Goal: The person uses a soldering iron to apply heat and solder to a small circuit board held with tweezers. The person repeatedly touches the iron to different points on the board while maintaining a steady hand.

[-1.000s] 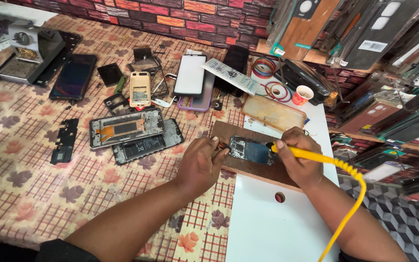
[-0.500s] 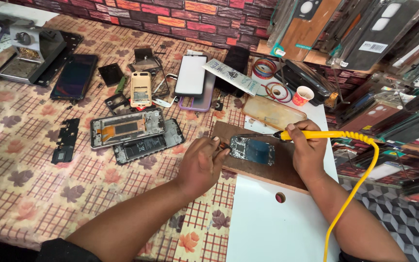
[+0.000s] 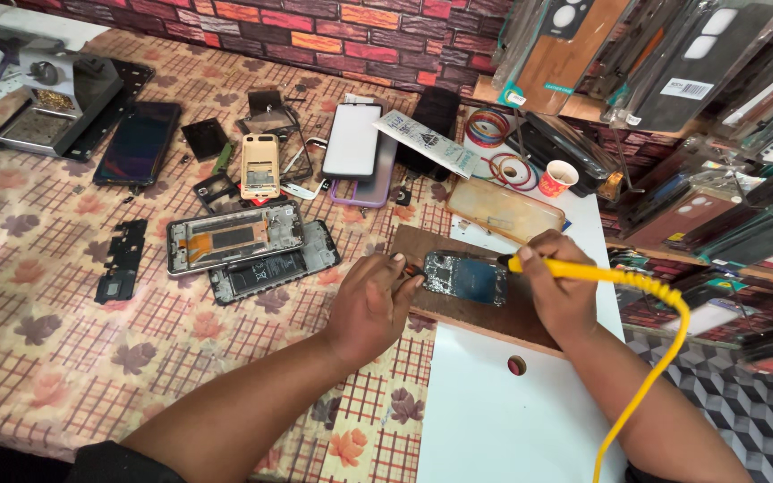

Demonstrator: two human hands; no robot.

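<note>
at the far left i noted a grey soldering stand (image 3: 51, 103) at the table's back edge, with a dark phone (image 3: 138, 141) lying flat just beside it. further right lay a small black bracket (image 3: 120, 259), then two opened phone frames: one with an orange flex cable (image 3: 234, 237) and a darker one (image 3: 275, 271) touching its lower edge. behind them sat a tan phone back (image 3: 259, 165) and a white-backed phone (image 3: 352, 140) resting on a purple case (image 3: 378, 179).

my left hand (image 3: 370, 304) was closed, its fingertips (image 3: 409, 273) pinching a small tool with an orange-red handle against the left end of the circuit board (image 3: 465, 277); i could not tell the tool's exact kind. the board lay flat on a brown wooden block (image 3: 503, 317), which sat partly on the patterned tablecloth (image 3: 55, 358) and partly on a white board (image 3: 494, 420).

my right hand (image 3: 561, 291) was wrapped tightly around the yellow soldering iron (image 3: 574, 271), its tip pointing left and meeting the board's right end. its yellow coiled cord (image 3: 664, 358) ran down to the lower right.

behind the hand lay a clear phone case (image 3: 505, 210), coloured tape rolls (image 3: 489, 130), and a small red paper cup (image 3: 556, 177). packaged phone covers (image 3: 673, 72) hung at the far right.
</note>
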